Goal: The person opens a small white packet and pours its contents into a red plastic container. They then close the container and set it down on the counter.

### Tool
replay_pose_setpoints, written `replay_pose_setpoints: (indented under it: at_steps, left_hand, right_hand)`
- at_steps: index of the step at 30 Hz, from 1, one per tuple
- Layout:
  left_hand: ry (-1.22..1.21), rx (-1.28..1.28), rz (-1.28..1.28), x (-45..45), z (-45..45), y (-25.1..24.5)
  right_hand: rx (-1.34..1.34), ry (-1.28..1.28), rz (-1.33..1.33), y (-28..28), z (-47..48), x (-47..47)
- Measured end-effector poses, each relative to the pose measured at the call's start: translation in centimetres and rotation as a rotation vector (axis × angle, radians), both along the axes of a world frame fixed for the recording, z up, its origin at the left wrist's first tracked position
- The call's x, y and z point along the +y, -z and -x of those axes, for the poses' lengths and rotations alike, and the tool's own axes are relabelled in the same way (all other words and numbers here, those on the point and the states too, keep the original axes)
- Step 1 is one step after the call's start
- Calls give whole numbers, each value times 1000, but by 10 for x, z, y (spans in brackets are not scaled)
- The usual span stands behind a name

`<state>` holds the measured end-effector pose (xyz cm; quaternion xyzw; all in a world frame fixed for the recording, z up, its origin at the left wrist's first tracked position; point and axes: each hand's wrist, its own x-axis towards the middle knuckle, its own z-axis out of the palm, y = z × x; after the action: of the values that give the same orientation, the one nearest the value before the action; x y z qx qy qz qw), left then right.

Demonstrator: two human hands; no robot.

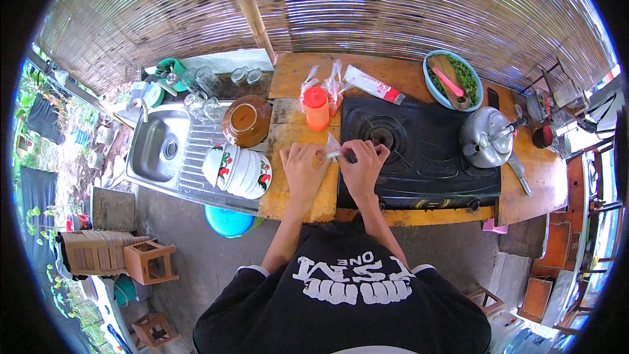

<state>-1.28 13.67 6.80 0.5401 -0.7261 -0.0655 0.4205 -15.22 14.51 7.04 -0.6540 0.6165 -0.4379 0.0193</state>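
Observation:
My left hand [303, 164] and my right hand [362, 164] meet over the wooden counter at the gas stove's left edge. Between their fingertips they pinch a small clear plastic bag [332, 146], whose contents I cannot make out. Just beyond stands an orange plastic container with a red lid [316, 108]. Knotted clear plastic bags [334, 86] lie behind it, beside a white and red plastic packet [374, 83]. The black two-burner gas stove [422, 177] is under and to the right of my right hand.
On the left, a steel sink [159, 150] has stacked bowls [238, 169], a brown glass plate [247, 120] and glasses on its drainboard. To the right are a metal kettle [486, 137], a knife [519, 173] and a blue basin of greens [428, 78]. A bamboo wall rises behind.

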Motion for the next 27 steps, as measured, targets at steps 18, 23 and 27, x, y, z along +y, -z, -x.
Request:
replay_pose_setpoints:
  at_steps: [18,23,27]
  left_hand:
    - [-21,364,-320,9,10,-11]
    - [-33,535,-423,9,12,-1]
    - [-89,212,-180,6,3,9]
  right_hand:
    - [-150,89,-63,8,4,-8]
    - [-150,38,-206,15,-3,-3]
    - [-146,31,-331,20,-7,0]
